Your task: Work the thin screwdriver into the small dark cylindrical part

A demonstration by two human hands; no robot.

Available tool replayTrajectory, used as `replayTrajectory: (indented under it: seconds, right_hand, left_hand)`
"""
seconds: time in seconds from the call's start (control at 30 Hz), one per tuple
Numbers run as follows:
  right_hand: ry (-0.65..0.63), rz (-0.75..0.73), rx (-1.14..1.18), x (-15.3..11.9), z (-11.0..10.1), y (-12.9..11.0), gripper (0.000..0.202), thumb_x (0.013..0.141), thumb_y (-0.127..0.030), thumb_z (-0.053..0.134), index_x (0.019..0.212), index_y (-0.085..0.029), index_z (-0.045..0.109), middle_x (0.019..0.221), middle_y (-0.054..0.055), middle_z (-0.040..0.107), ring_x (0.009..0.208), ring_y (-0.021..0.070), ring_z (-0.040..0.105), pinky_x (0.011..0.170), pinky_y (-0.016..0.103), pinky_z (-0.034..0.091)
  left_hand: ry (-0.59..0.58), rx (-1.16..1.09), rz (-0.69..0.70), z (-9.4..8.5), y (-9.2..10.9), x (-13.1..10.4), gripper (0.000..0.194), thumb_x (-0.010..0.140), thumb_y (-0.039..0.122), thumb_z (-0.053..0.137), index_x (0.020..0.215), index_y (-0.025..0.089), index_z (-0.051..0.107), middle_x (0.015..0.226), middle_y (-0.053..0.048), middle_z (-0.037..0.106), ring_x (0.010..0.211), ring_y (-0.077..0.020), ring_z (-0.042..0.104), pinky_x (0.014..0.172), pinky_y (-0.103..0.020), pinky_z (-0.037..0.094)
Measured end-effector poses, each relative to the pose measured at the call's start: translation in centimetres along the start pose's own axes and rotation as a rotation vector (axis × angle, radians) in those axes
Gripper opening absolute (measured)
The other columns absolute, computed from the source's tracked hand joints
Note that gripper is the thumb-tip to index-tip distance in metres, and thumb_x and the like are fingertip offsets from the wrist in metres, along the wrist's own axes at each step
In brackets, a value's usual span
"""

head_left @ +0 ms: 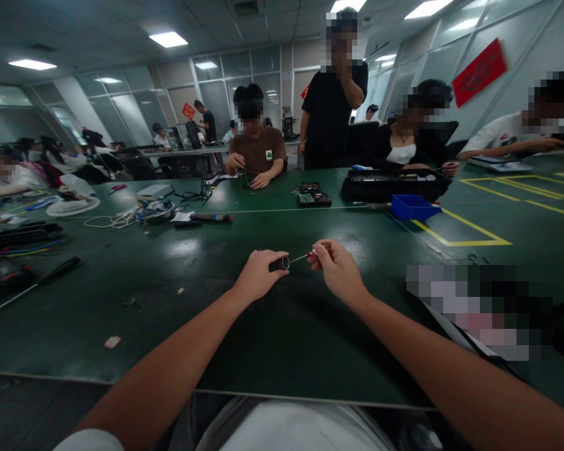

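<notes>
Above the middle of the green table (263, 326), my left hand (259, 274) is closed around a short dark cylinder (280, 263), whose round end faces right. My right hand (334, 266) is closed on the red handle of a small screwdriver (312, 254). The driver's thin metal shaft points left, its tip at or near the cylinder's round end. Whether the tip touches or enters the cylinder is too small to tell.
A blue bin (414, 207) and a long black casing (397, 185) lie at the back right. Circuit boards (314, 193) sit further back. Cables and a long screwdriver (42, 282) are on the left. Several people sit around.
</notes>
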State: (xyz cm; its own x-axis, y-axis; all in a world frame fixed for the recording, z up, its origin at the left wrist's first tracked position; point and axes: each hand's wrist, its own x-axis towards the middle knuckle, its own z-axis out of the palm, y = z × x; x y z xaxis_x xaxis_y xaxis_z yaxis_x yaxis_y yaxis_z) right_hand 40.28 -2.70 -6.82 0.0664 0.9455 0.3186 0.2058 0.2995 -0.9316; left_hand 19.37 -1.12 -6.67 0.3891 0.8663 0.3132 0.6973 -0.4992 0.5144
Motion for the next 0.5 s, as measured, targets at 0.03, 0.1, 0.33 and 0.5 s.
replayTrajectory:
  seconds: [0.03, 0.1, 0.33, 0.5]
  right_hand:
    - [0.011, -0.004, -0.018, 0.0, -0.08, -0.03, 0.029, 0.095, -0.049, 0.05, 0.096, -0.022, 0.059, 0.079, 0.003, 0.067, 0.063, 0.0164, 0.061, 0.061, 0.033, 0.049]
    - [0.045, -0.016, -0.05, 0.01, -0.33, -0.19, 0.028, 0.096, -0.048, 0.048, 0.093, -0.022, 0.058, 0.076, 0.002, 0.065, 0.06, 0.0156, 0.059, 0.058, 0.031, 0.047]
    - [0.115, -0.105, -0.04, -0.23, -0.75, -0.88, 0.026, 0.097, -0.048, 0.046, 0.095, -0.024, 0.055, 0.076, 0.001, 0.061, 0.063, 0.0163, 0.056, 0.058, 0.031, 0.044]
    - [0.023, -0.123, -0.113, -0.51, -0.42, -0.85, 0.024, 0.098, -0.045, 0.044, 0.096, -0.024, 0.056, 0.078, 0.002, 0.064, 0.066, 0.0175, 0.058, 0.063, 0.032, 0.045]
  left_hand:
    - [-0.008, 0.0, 0.003, 0.06, -0.09, 0.0, 0.041, 0.084, 0.027, 0.073, 0.125, 0.026, 0.068, 0.12, -0.007, 0.071, 0.113, -0.0263, 0.062, 0.107, -0.048, 0.038]
    - [-0.019, -0.002, 0.01, 0.17, -0.29, 0.01, 0.041, 0.085, 0.027, 0.073, 0.125, 0.026, 0.068, 0.121, -0.007, 0.071, 0.113, -0.0262, 0.061, 0.107, -0.048, 0.037]
    - [-0.052, 0.005, 0.007, 0.34, -0.58, 0.05, 0.041, 0.085, 0.029, 0.073, 0.125, 0.025, 0.068, 0.118, -0.007, 0.071, 0.112, -0.0262, 0.061, 0.107, -0.048, 0.037]
    - [-0.06, 0.003, 0.017, 0.38, -0.53, 0.04, 0.041, 0.085, 0.028, 0.073, 0.125, 0.024, 0.068, 0.118, -0.007, 0.071, 0.113, -0.0258, 0.061, 0.108, -0.048, 0.036]
